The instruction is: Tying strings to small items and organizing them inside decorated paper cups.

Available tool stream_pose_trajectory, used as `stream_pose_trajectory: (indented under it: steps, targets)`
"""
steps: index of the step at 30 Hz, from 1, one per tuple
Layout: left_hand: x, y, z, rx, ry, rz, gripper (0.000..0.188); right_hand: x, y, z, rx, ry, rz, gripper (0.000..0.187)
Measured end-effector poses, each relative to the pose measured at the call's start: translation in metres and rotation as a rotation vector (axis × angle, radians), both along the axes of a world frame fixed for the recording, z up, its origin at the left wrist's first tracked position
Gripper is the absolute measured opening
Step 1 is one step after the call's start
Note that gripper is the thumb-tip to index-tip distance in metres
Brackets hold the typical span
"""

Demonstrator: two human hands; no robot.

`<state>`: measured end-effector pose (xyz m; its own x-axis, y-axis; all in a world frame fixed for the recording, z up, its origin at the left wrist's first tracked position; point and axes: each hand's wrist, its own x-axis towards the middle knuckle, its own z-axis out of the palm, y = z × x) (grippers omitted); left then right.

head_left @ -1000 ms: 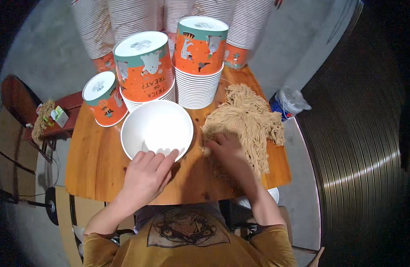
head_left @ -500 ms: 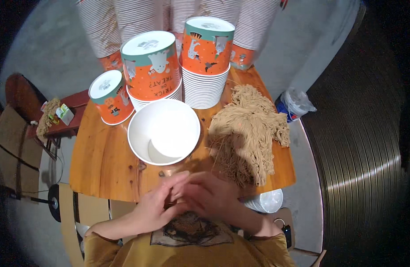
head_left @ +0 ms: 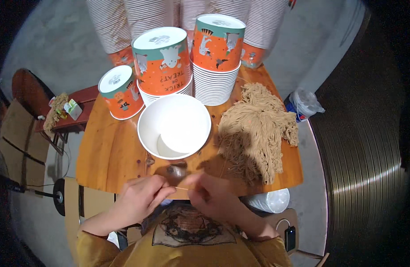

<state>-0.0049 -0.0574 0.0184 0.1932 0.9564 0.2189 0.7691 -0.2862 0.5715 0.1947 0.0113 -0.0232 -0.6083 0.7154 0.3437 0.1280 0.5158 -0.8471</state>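
Note:
A short tan cord (head_left: 181,188) is stretched between my two hands, just over the table's near edge. My left hand (head_left: 145,198) is closed, pinching one end between thumb and bent fingers. On the other end my right hand (head_left: 209,196) is closed too, its fingers curled inward. Beyond them a paper bucket (head_left: 146,133) lies with its white open mouth facing me. To the right, a thick bundle of tan cords (head_left: 258,129) spreads over the wooden table (head_left: 107,160).
Upside-down orange and green paper buckets (head_left: 162,66) stand at the back of the table, some in stacks. Tall stacks of white-rimmed buckets (head_left: 147,18) rise behind. A pail with a plastic bag (head_left: 305,104) stands right; a phone (head_left: 290,237) lies low right.
My hands were close together with fingers overlapping; now they have drawn apart, and the cord shows taut between them. The whole view has shifted slightly.

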Motion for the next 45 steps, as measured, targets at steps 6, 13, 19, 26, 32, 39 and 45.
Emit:
stream_pose_trajectory:
  steps: [6,13,19,26,32,39,45]
  targets:
    - [0.016,0.027,-0.001,0.064,-0.055,-0.09,0.011,0.01,0.017,-0.013,-0.013,-0.013,-0.01,0.014]
    - [0.028,0.048,-0.007,0.2,0.05,-0.184,0.009,0.015,0.023,-0.006,-0.134,0.103,-0.118,0.009]
    - [0.028,0.059,-0.002,0.375,0.162,-0.059,0.02,-0.002,0.027,-0.031,-0.072,0.248,-0.309,0.006]
    - [0.025,0.073,-0.01,0.101,0.03,0.021,0.022,-0.014,0.032,-0.04,0.01,0.104,-0.446,0.011]
    - [0.026,0.072,-0.012,0.134,0.038,0.029,0.023,-0.019,0.036,-0.039,0.128,0.101,-0.467,0.013]
    - [0.027,0.072,-0.009,0.102,0.03,0.034,0.026,-0.024,0.041,-0.046,0.153,0.16,-0.447,0.016]
    - [0.024,0.073,-0.003,0.075,0.02,0.027,0.029,-0.031,0.043,-0.047,0.227,0.178,-0.461,0.018]
